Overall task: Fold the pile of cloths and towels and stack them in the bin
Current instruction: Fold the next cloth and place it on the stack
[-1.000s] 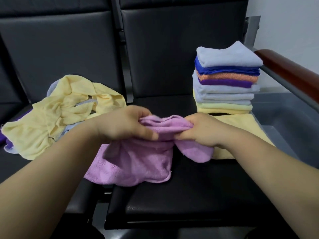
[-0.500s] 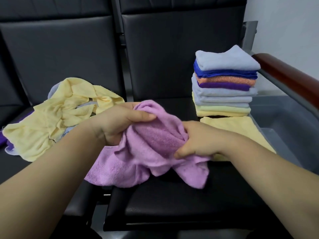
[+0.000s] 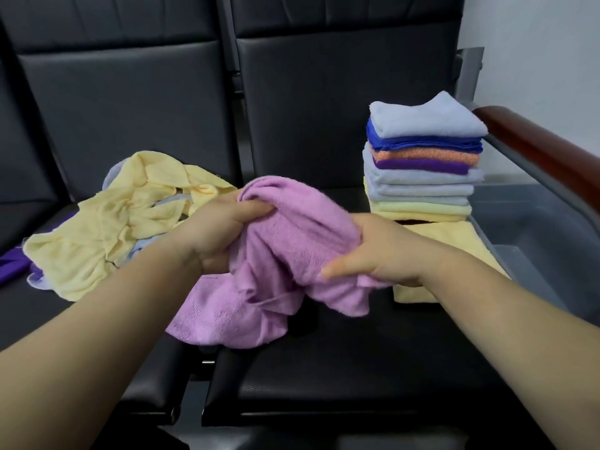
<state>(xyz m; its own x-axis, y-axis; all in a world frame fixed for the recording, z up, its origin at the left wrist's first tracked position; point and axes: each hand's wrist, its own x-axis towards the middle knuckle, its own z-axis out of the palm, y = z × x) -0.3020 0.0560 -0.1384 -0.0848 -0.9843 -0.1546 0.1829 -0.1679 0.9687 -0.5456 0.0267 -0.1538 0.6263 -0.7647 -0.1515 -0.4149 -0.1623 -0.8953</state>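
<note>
A crumpled pink towel [image 3: 292, 241] is bunched between my two hands above the black seat. My left hand [image 3: 217, 232] grips its upper left part, thumb on top. My right hand [image 3: 380, 251] grips its right side, thumb pointing left across the cloth. The towel's lower part drapes onto the seat. A pile of unfolded yellow, pale blue and purple cloths [image 3: 113, 222] lies on the left seat. A tall stack of folded towels [image 3: 425, 164] stands at the right, beside a grey bin [image 3: 535, 228]. A folded yellow cloth [image 3: 454, 241] lies under my right wrist.
Black padded seats [image 3: 324, 368] with upright backs fill the view. A brown wooden armrest [image 3: 545, 157] on a grey metal frame runs along the right, above the bin. A white wall stands behind it.
Both hands have lifted the pink towel off the seat and bunched it higher. My right thumb has spread out over the cloth.
</note>
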